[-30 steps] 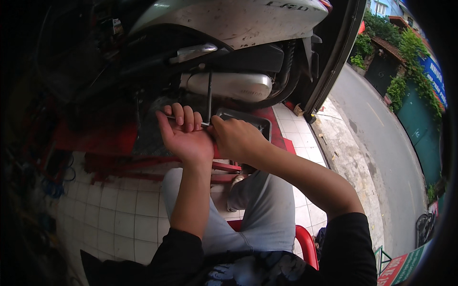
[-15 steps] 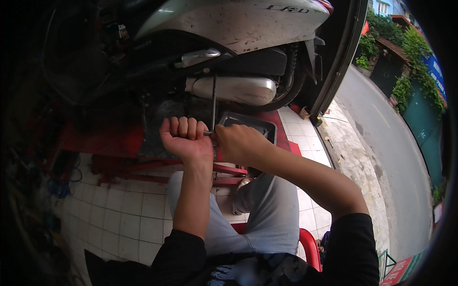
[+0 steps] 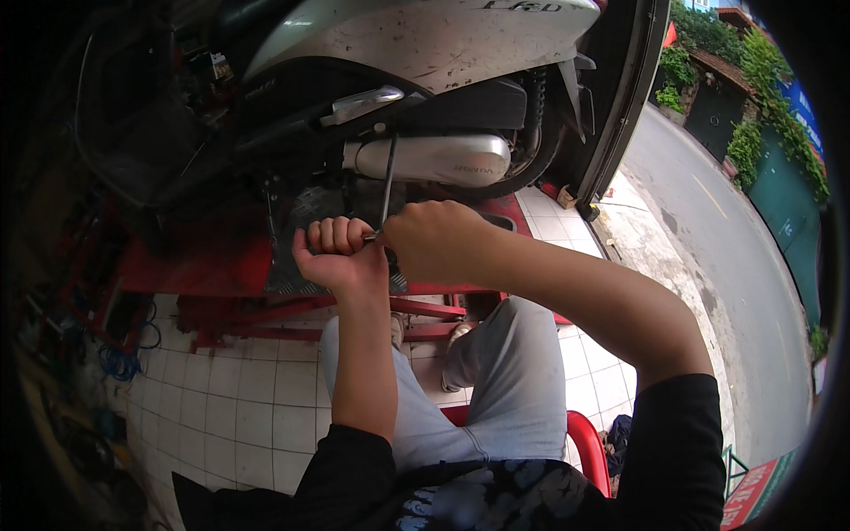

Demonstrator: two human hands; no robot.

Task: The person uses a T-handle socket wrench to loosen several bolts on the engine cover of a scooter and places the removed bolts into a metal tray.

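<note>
A T-handle wrench [image 3: 389, 181] reaches from my hands to the side of a silver and black scooter [image 3: 416, 49]. Its far end meets the scooter near the silver engine cover [image 3: 434, 160]; the fastener there is too small to make out. My left hand [image 3: 341, 257] is closed, palm up, with its fingers curled round the wrench's crossbar. Close beside it on the right, my right hand [image 3: 438, 241] is also closed at the crossbar, back of the hand upward, mostly hiding that end of the bar.
The scooter stands on a red lift platform [image 3: 181, 261]. A dark tray [image 3: 502, 223] lies behind my right forearm, mostly hidden. I sit on a red plastic chair [image 3: 587, 447] over a white tiled floor [image 3: 243, 380]. Blue hose [image 3: 119, 361] lies at the left; a street runs along the right.
My right hand has risen slightly and moved left, now covering more of the tray. The wrench shaft leans a little more. The whole view has shifted slightly.
</note>
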